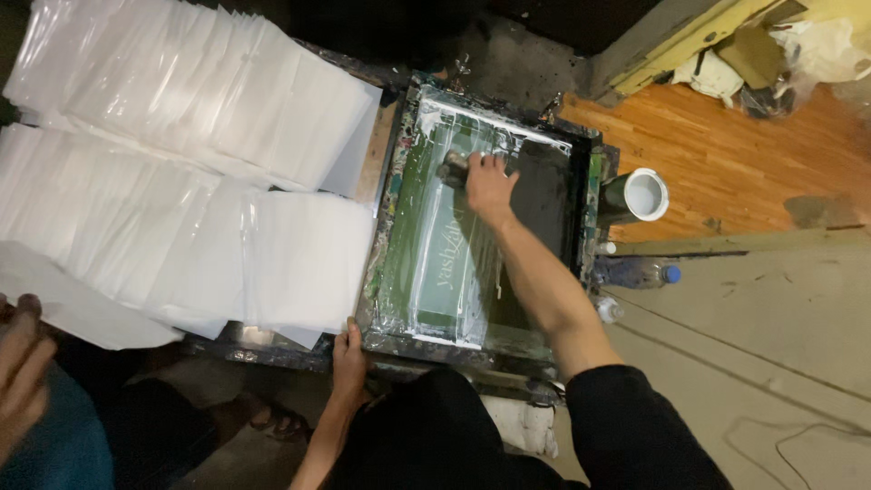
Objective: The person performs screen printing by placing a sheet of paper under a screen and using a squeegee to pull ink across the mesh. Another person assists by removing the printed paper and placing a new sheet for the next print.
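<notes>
Hands first, from the head camera, the only view I have. My right hand (pixel 490 186) reaches out over the printing screen (pixel 454 245), closed around the handle of a squeegee (pixel 456 169) whose blade sits on the green mesh at the far end of the frame. The bare forearm runs back from that hand toward me, ending in a dark sleeve. Just to the right of the hand a dark, ink-covered part of the mesh (pixel 543 204) fills that side of the frame. Beyond the frame's edge, further right of the hand, stands a cylindrical can (pixel 635 195) with white contents, and nearer me a clear plastic bottle with a blue cap (pixel 640 272) lies on its side.

My left hand (pixel 349 354) is at the near left corner of the frame, fingers curled onto its smeared wooden edge, pressing or gripping it; I cannot tell which. Left of that hand, white plastic sheets (pixel 181 154) lie in overlapping stacks across the table, reaching up to the frame's side. Well to the left, at the picture's edge, another person's hand (pixel 23 367) hovers loosely open beside the nearest sheet (pixel 82 308). The orange wooden floor (pixel 726 154) shows far right of my right hand.
</notes>
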